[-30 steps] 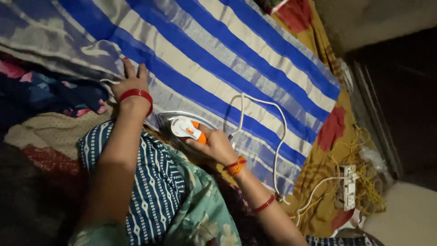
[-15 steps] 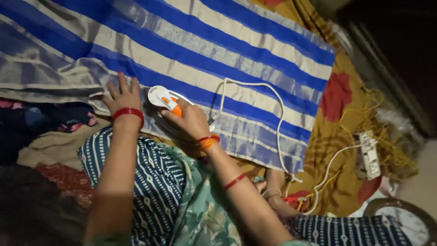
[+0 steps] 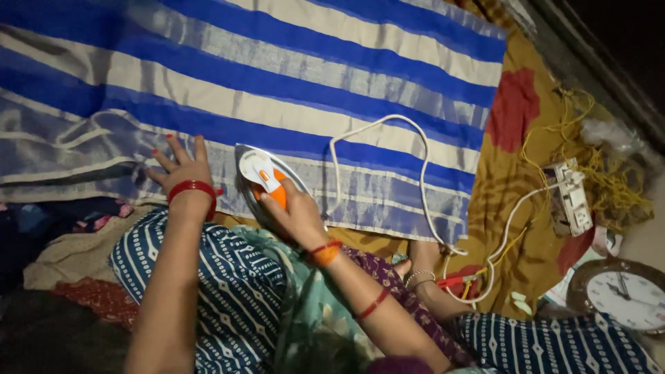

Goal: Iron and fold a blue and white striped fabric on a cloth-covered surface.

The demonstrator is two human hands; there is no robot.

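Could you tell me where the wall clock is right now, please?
In the head view the clock lies at the lower right corner, just below the white power strip, far right of the right hand on the iron.

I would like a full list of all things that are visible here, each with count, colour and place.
striped cloth: one, blue and white, spread across the top
iron: one, white and orange, on the cloth's lower edge
cord: one, white, looping from iron to power strip
power strip: one, white, at right
yellow sheet: one, with red patches, under the cloth
clock: one, round, white face, lower right
left hand: flat on the cloth, red bangle on the wrist
right hand: closed on the iron's handle
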